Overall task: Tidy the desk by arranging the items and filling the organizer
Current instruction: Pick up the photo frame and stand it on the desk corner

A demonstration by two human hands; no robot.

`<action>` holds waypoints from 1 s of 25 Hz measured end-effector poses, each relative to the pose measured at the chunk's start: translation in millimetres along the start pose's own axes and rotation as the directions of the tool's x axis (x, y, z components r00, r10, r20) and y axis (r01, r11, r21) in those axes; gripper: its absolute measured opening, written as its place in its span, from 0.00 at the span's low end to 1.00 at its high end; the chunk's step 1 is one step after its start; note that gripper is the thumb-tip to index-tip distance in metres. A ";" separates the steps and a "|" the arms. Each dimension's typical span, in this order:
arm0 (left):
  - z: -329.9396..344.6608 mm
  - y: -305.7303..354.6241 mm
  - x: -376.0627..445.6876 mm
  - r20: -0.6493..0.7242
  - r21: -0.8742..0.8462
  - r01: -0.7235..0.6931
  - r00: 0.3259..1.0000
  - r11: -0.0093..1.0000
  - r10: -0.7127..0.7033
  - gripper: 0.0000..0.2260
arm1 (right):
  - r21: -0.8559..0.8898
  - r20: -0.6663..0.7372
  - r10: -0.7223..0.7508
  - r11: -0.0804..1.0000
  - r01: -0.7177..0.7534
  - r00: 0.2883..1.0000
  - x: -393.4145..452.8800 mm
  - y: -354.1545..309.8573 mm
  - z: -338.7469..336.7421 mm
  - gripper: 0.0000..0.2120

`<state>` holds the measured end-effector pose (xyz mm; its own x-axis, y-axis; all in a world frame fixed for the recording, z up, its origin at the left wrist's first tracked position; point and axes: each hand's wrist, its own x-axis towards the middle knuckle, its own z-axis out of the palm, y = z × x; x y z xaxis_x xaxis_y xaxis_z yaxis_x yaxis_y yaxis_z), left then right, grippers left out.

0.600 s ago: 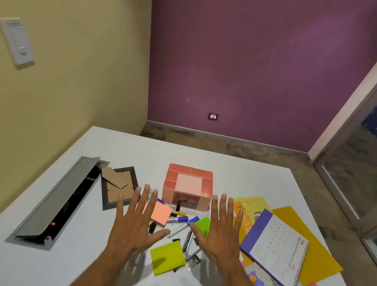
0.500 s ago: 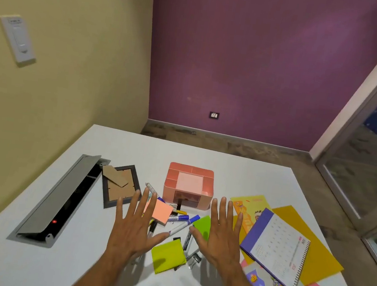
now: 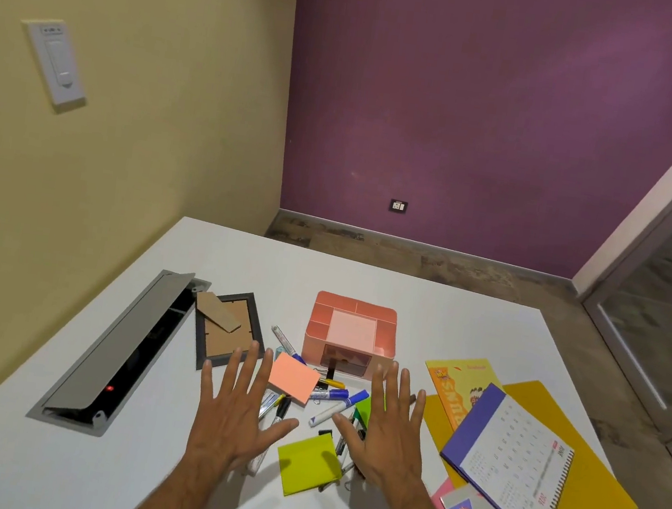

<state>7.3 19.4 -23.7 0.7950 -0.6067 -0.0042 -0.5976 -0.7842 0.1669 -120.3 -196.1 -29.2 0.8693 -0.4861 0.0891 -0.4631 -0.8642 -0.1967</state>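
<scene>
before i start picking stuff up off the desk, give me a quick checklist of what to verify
1. Both hands free: left hand and right hand are spread flat, holding nothing. Ok.
2. Organizer upright and within reach, just beyond the fingertips. Ok.
3. Organizer compartments have room: the top sections look empty; the front drawer's contents are unclear. Cannot tell.
4. Markers easy to grab: they lie crossed in a heap, partly under the orange sticky pad. Not ok.
5. Green sticky pad uncovered, lying on top. Ok.
6. Calendar and papers squared up: overlapping, skewed. Not ok.
</scene>
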 end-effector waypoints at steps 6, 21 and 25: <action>1.8 -28.2 14.2 -0.039 -0.072 0.153 0.987 0.986 -0.156 0.47 | 0.158 -0.005 -0.102 0.982 0.101 0.995 33.9 -44.5 9.4 0.47; 27.4 -93.3 88.3 0.269 -0.828 0.488 0.778 0.276 -0.568 0.45 | 0.709 0.395 -0.026 0.644 -0.287 0.918 140.4 -172.9 69.8 0.40; 39.6 -101.9 107.1 0.329 -0.777 0.581 0.703 0.242 -0.631 0.45 | 0.669 0.547 0.038 0.580 -0.464 0.836 161.3 -185.8 95.8 0.39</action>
<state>149.2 29.1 -80.2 0.9013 0.0259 -0.4324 0.3985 -0.4411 0.8041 122.5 -101.5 -71.9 0.8038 -0.3685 -0.4669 -0.5566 -0.1890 -0.8090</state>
